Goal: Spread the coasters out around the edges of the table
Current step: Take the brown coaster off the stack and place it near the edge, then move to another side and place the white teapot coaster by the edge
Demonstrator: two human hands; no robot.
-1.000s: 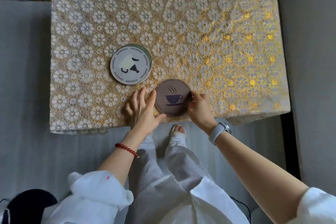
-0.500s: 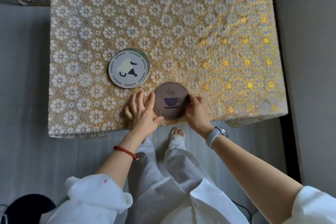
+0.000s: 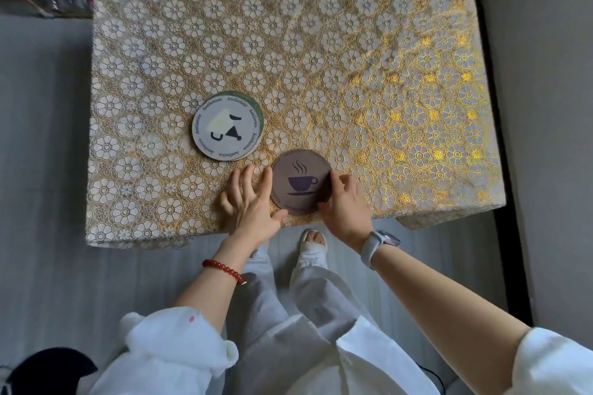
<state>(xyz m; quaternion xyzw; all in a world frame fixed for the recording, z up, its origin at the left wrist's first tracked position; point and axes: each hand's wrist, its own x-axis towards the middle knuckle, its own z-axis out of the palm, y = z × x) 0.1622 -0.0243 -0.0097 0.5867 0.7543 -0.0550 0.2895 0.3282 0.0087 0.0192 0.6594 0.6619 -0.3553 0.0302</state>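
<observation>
brown coaster (image 3: 300,181) lies between left hand (image 3: 248,202) and right hand (image 3: 346,204).

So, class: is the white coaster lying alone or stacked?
Stacked: the white coaster covers a green coaster whose edge peeks out behind it.

Both hands (image 3: 253,202) (image 3: 345,205) flank the brown coaster (image 3: 300,181) at the table (image 3: 321,26) edge.

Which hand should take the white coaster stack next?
Left. The left hand lies flat just below the white coaster stack; the right hand is pinching the brown coaster.
</observation>
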